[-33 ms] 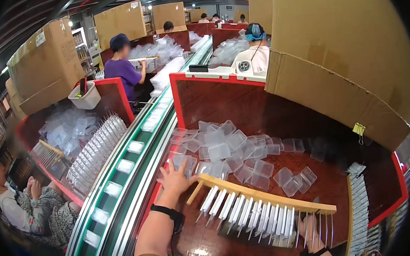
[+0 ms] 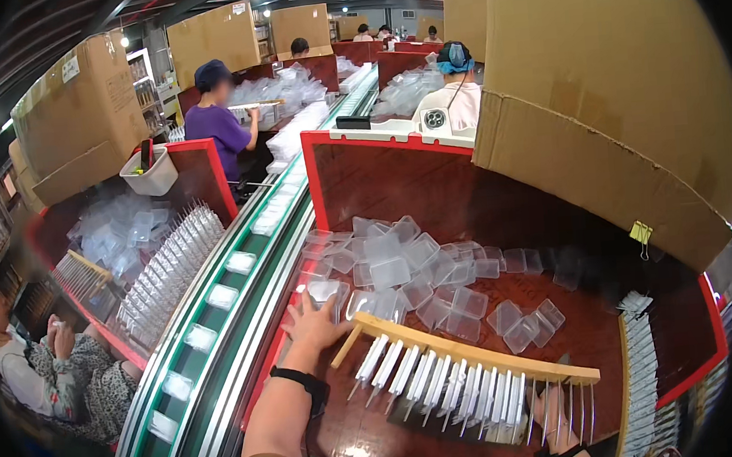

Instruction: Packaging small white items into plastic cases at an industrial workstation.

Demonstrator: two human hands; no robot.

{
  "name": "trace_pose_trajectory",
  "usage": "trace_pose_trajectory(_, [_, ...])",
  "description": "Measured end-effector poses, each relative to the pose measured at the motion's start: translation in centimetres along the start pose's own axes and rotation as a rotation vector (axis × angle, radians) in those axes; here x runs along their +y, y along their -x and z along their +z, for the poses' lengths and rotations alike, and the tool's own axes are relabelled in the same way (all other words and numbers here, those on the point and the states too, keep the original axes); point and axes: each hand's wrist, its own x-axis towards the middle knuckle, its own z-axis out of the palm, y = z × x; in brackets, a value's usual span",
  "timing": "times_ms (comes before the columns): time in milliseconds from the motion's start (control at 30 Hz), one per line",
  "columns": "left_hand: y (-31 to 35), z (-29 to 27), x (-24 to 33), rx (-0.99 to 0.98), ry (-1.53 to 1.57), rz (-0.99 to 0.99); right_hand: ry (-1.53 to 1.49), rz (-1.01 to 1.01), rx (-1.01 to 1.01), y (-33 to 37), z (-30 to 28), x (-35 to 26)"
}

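Observation:
My left hand [image 2: 312,325] is open, fingers spread over the near left edge of a heap of clear plastic boxes [image 2: 391,271]. Its fingertips reach a clear box [image 2: 330,291]. Just right of the thumb begins a wooden rack [image 2: 470,347], a bar with a row of thin metal rods. White flat pieces [image 2: 434,380] hang along most of the rods; those at the right end are bare. Behind these bare rods is my right hand [image 2: 554,415]. Rods and white pieces hide its fingers, so what it holds cannot be told.
A green conveyor belt [image 2: 181,361] carrying white packets runs along the left. Another loaded rack [image 2: 641,361] stands at the right edge. A red-edged partition [image 2: 396,170] and a large cardboard sheet [image 2: 607,63] close off the far side. A person [image 2: 49,348] sits beyond the belt.
The fingers of my left hand have come down slightly onto the clear box. My right hand and the rack are where they were.

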Motion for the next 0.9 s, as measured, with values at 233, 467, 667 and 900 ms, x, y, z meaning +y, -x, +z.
trace_pose_trajectory(233, [2.7,3.3,-2.0,0.016,-0.067,0.252,-0.126,0.018,-0.085,3.0,1.6,-3.3])
trace_pose_trajectory(467, [6.8,1.3,-3.2,0.422,0.068,0.402,-0.213,-0.139,-0.207,-0.1,-0.7,-2.5])
trace_pose_trajectory(667, [15.1,0.4,-5.6,0.452,0.121,0.483,0.316,-0.207,-0.239,4.4,-3.6,0.2])
trace_pose_trajectory(900, [24.3,6.6,-0.5,0.268,0.26,0.73,0.248,-0.079,-0.208,8.9,-5.2,-10.5])
